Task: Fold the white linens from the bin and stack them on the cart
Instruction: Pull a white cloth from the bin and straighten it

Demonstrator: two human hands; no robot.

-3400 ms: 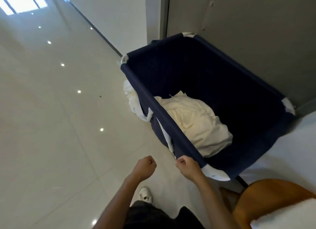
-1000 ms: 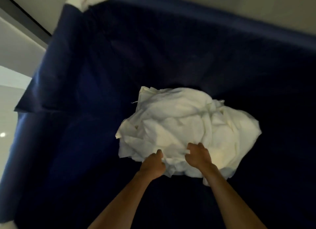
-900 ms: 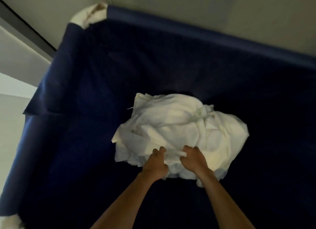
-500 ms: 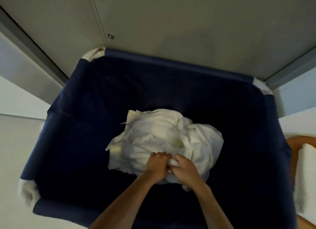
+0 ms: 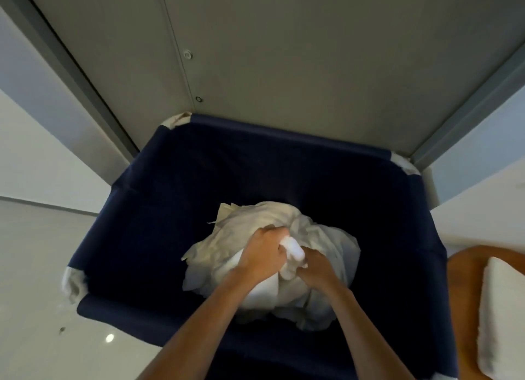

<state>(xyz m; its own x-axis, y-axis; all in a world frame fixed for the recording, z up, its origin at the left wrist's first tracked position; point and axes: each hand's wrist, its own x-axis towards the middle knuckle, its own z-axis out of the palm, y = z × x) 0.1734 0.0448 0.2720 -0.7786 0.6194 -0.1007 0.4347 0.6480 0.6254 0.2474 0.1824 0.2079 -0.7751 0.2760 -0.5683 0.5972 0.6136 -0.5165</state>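
2 hands [image 5: 262, 254] [image 5: 315, 269] gripping crumpled linens [image 5: 326, 237], fabric bin [image 5: 255, 164]

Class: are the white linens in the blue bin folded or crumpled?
Crumpled: the white linens lie in a wrinkled heap in the bin, left hand and right hand gripping bunches.

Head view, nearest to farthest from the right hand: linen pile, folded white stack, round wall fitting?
1. linen pile, gripped by the right hand, centre.
2. folded white stack, lower right edge.
3. round wall fitting, high up, behind.
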